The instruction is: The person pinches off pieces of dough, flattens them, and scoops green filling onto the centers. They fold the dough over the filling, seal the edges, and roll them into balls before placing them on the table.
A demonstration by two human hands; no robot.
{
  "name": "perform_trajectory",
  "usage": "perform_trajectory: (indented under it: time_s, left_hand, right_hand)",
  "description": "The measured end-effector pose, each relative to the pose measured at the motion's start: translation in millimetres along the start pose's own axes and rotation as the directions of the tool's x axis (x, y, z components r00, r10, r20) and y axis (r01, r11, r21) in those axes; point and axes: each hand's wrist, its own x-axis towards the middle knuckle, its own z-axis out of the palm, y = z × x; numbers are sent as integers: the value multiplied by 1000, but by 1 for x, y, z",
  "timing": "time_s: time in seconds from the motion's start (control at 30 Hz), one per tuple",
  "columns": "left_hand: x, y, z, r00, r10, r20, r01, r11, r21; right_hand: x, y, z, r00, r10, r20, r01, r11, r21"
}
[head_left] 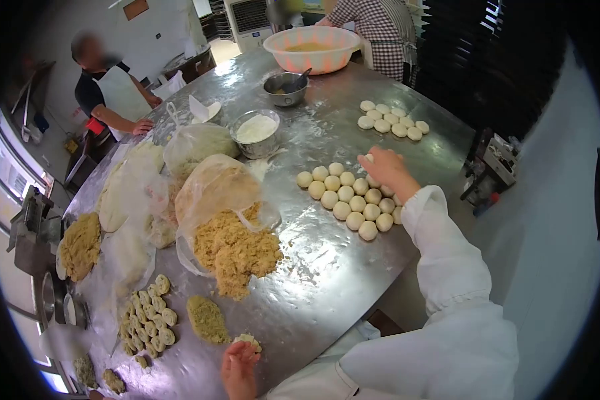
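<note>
A floury metal table (320,267) fills the middle of the frame. At upper left a person in a pale apron (121,100) rests a hand on its edge; left of centre, crumbly yellow filling (237,250) spills from a clear plastic bag (213,180); a plastic basin (312,59) stands at top centre, near a person in a checked garment (385,43). At bottom centre the left hand (240,370) is half curled, fingertips right by a small dough piece (248,341); I can't tell whether it grips it. Right of centre, the right hand (388,168) pinches a pale dough ball (369,158) between thumb and fingers, at the upper edge of the rows of dough balls (345,193), which spread below and leftward.
</note>
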Motion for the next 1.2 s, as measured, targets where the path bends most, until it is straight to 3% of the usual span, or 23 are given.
perform_trajectory:
  time_s: [0.2,0.27,0.43,0.87,0.97,1.07,1.1,1.13,1.2]
  left_hand:
    - [-13,5,3,995,-21,-101,24,999,28]
    - [-14,-7,-8,993,-43,-108,36,997,-61]
    - [-16,-22,-16,968,-153,-198,152,988,-19]
    - [-23,-13,-30,963,-180,-201,172,983,-61]
    - [-26,-8,-46,951,-87,-298,78,996,-44]
    - [-19,-24,-96,851,90,-517,-87,996,31]
    - [-13,-32,-123,770,198,-607,-81,973,215]
    - [-10,-44,-149,669,309,-676,-36,922,386]
    - [-4,-45,-178,366,595,-716,-89,788,609]
  right_hand:
    - [27,-3,30,993,-89,81,102,980,-169]
    - [24,-3,33,989,-70,130,96,974,-206]
    - [20,-17,39,976,-12,219,52,983,-178]
    - [17,-12,49,992,37,119,-11,977,-215]
    - [1,-42,29,999,10,-53,-16,992,-126]
    - [-13,-61,34,940,-157,-304,153,988,-39]
    - [-26,-70,37,920,-238,-311,259,965,29]
    - [-46,-85,40,894,-325,-310,370,924,99]
    - [-93,-117,50,812,-513,-277,567,806,169]
